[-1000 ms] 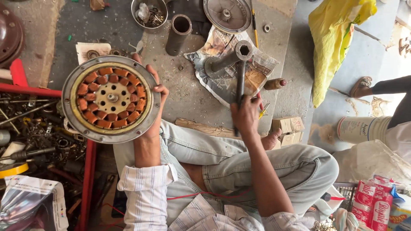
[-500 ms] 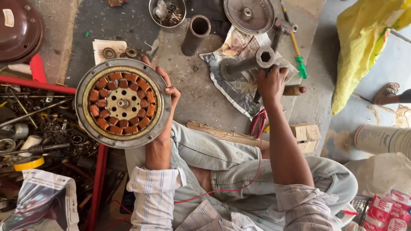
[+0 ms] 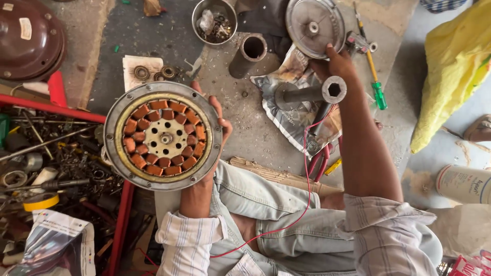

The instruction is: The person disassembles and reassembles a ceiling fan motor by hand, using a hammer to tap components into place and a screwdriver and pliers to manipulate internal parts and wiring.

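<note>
1. Nearest the camera, the person sits cross-legged in pale jeans point(image 3: 266, 214) on the workshop floor, striped shirt cuffs rolled at both forearms. A thin red wire point(image 3: 302, 204) trails across the lap and up towards the right side.

2. The left hand point(image 3: 217, 130) cups a round motor stator point(image 3: 162, 137) from its right edge: fingers curl over the rim, thumb side behind, the copper-wound coils and central hub facing up. It is gripping the rim, not pinching. The disc hangs over the left knee, beside a red metal bar point(image 3: 56, 110) and a heap of scrap parts point(image 3: 46, 163).

3. To do this well, I judge the stator is best kept level and held by the metal rim only, away from the windings, with the elbow tucked against the thigh for support.

4. The right arm stretches forward, nearly straight. A grey metal socket tube point(image 3: 317, 94) lies on crumpled newspaper point(image 3: 291, 122) just beside the wrist.

5. The right hand point(image 3: 335, 64) reaches the lower edge of a round silver motor cover point(image 3: 314, 23); fingertips touch its rim, fingers partly closed. Whether it has a firm grasp I cannot tell.

6. Farther off stand a short steel pipe point(image 3: 250, 51), a steel bowl of small parts point(image 3: 215, 20), bearings on a paper scrap point(image 3: 148, 71), and a green-handled screwdriver point(image 3: 376, 87).
</note>
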